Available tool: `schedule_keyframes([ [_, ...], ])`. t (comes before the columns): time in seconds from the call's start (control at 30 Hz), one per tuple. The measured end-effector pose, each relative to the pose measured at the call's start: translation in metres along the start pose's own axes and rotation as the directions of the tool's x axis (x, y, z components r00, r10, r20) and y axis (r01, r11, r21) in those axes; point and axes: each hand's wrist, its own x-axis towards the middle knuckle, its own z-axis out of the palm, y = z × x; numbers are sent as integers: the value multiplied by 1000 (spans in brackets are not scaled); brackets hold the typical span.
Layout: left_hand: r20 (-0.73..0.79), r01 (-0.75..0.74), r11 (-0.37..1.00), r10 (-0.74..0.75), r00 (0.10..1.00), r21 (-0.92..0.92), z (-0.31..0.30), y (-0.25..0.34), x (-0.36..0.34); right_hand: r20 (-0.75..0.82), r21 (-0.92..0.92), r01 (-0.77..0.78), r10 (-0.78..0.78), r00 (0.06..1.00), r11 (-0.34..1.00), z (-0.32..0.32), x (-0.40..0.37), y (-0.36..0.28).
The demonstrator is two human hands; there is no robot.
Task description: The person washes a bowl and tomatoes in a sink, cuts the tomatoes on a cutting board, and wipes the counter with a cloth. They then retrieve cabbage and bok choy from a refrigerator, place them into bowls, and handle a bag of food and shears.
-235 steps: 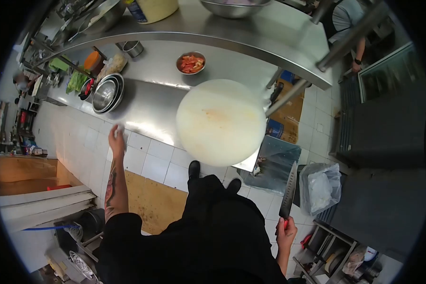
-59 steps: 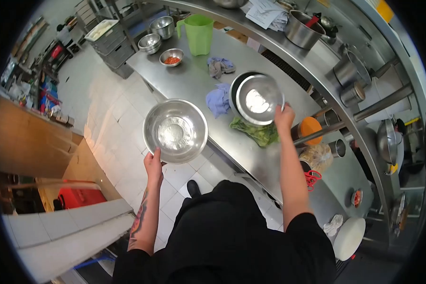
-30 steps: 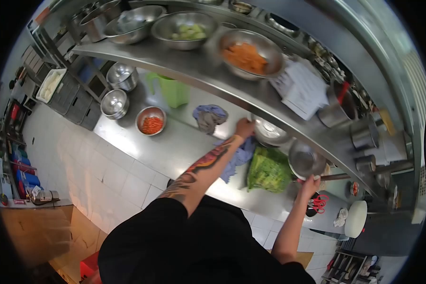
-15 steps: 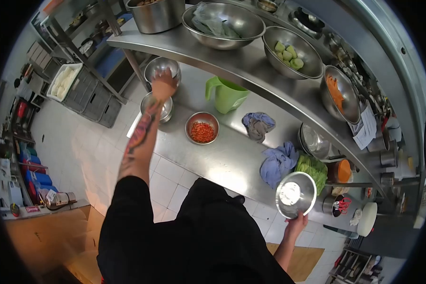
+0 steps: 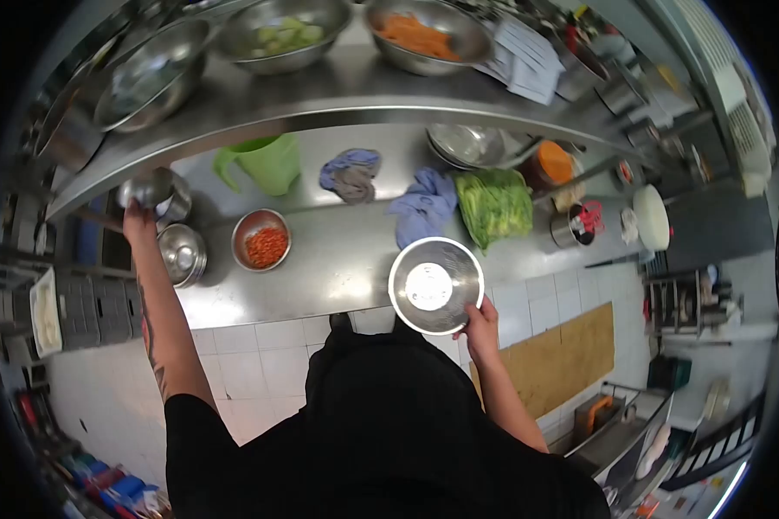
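seen from above, the right hand (image 5: 480, 322) pinches the near rim of an empty steel mixing bowl (image 5: 434, 284) over the counter (image 5: 337, 270) edge, likely light, rigid and slippery, best gripped by its rim; the left hand (image 5: 138, 223) touches a small steel bowl (image 5: 151, 190), grip unclear.

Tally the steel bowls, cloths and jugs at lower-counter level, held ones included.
Steel bowls: 5 (held bowl, far-left bowl, near-left bowl, red-filled bowl, back bowl)
Cloths: 2 (grey cloth, blue cloth)
Jugs: 1 (green jug)
Total: 8
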Motion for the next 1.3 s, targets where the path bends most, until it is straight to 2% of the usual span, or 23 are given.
schedule_keyframes([
  [0.03, 54, 14, 998, -11, 998, -67, -9, -12, 5, 4, 35, -32, 31, 999, 999, -1, 1, 3],
  [0.1, -208, -220, 975, 220, 953, 22, 42, -9, -85, 3, 44, -36, 36, 999, 998, 2, -3, 2],
  [0.23, 50, -559, 773, 572, 819, 299, 111, -9, -309, 27, 75, -60, 58, 998, 995, -20, 1, 5],
  [0.27, 286, -618, 582, 563, 775, 528, 97, -20, -347, 11, 89, -61, 60, 998, 994, -29, 5, 8],
  [0.3, 335, -524, 521, 416, 845, 674, 84, -42, -383, -3, 100, -62, 63, 998, 993, -38, 10, 11],
  [0.33, 461, -638, 390, 458, 760, 664, 83, -81, -417, 2, 101, -68, 68, 998, 993, -49, 16, 12],
  [0.37, 601, -676, 282, 313, 735, 680, 81, -111, -453, -10, 81, -79, 80, 997, 994, -60, 23, 13],
  [0.4, 883, -902, 267, 241, 403, 339, 86, -136, -469, -16, 61, -92, 93, 996, 994, -70, 31, 12],
  [0.43, 942, -930, 165, 10, 335, 329, 99, -151, -494, 4, 59, -101, 101, 995, 993, -78, 39, 7],
  [0.53, 915, -895, 206, -176, 363, 395, 101, -194, -525, 87, -39, -81, 84, 993, 996, -99, 66, -12],
  [0.6, 910, -961, -58, -308, 277, 272, 111, -198, -538, 163, -81, -73, 85, 983, 994, -112, 82, -23],
  [0.63, 906, -956, -76, -306, 292, 282, 121, -192, -552, 218, -122, -51, 77, 973, 991, -117, 90, -28],
  [0.7, 776, -799, -117, -190, 601, 590, 142, -172, -580, 251, -150, -61, 97, 963, 987, -122, 100, -34],
  [0.77, 805, -809, -26, -83, 587, 587, 133, -189, -569, 306, -139, -90, 129, 943, 986, -124, 109, -32],
  [0.83, 314, -174, 596, -138, 939, 784, 115, -226, -549, 369, -100, -98, 129, 920, 990, -108, 112, -34],
  [0.87, 71, 120, 592, -289, 955, 797, 137, -222, -549, 413, -60, -102, 118, 903, 993, -94, 111, -34],
  [0.97, 187, 199, 641, -483, 855, 742, 108, -255, -522, 524, -64, -43, 70, 849, 997, -47, 110, -33],
  [1.03, 362, -162, 601, -228, 904, 782, 107, -265, -528, 579, -52, -13, 41, 814, 999, -18, 111, -35],
  [1.13, 367, -152, 581, -273, 889, 799, 106, -255, -534, 601, -58, -8, 41, 798, 998, 3, 117, -33],
  [1.2, 58, 500, 687, -616, 785, 528, 111, -243, -534, 589, -297, 11, 175, 789, 955, 9, 121, -31],
  [1.23, 57, 499, 686, -616, 786, 529, 116, -231, -538, 590, -296, 10, 175, 788, 955, 13, 129, -13],
  [1.27, 90, 569, 714, -652, 753, 408, 123, -217, -543, 504, -348, 525, -318, 803, 776, 17, 146, 26],
  [1.3, 131, 636, 718, -686, 716, 283, 132, -206, -549, 441, -445, 831, -727, 527, 332, 20, 164, 67],
])
